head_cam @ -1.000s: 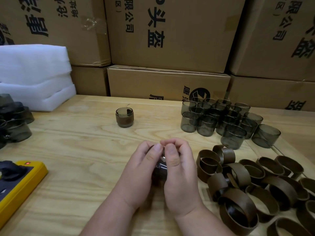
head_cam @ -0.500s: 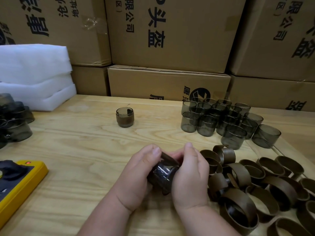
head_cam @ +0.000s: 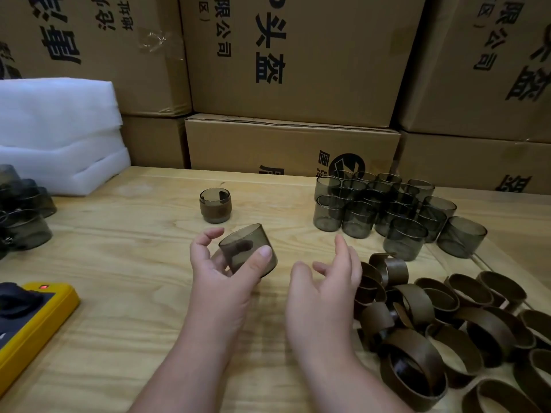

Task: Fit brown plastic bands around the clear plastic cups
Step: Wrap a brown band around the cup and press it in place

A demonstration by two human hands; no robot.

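My left hand (head_cam: 222,274) grips a smoky clear plastic cup (head_cam: 244,248) between thumb and fingers, tilted, above the middle of the wooden table (head_cam: 119,263). The cup in hand shows no band. My right hand (head_cam: 325,287) hovers open just to its right, fingers spread, next to the pile of brown plastic bands (head_cam: 441,323) at the right front. One cup wearing a brown band (head_cam: 215,205) stands upright behind my left hand. A cluster of bare cups (head_cam: 384,210) stands at the back right.
More cups (head_cam: 24,210) are heaped at the left edge. A yellow device (head_cam: 32,320) with a red light lies at the front left. White foam sheets (head_cam: 56,135) are stacked at the back left. Cardboard boxes (head_cam: 292,58) wall off the table's far side.
Both hands were together on the cup. Now my right hand has let go and moved right toward the bands, and my left hand holds the cup alone, lifted a little.
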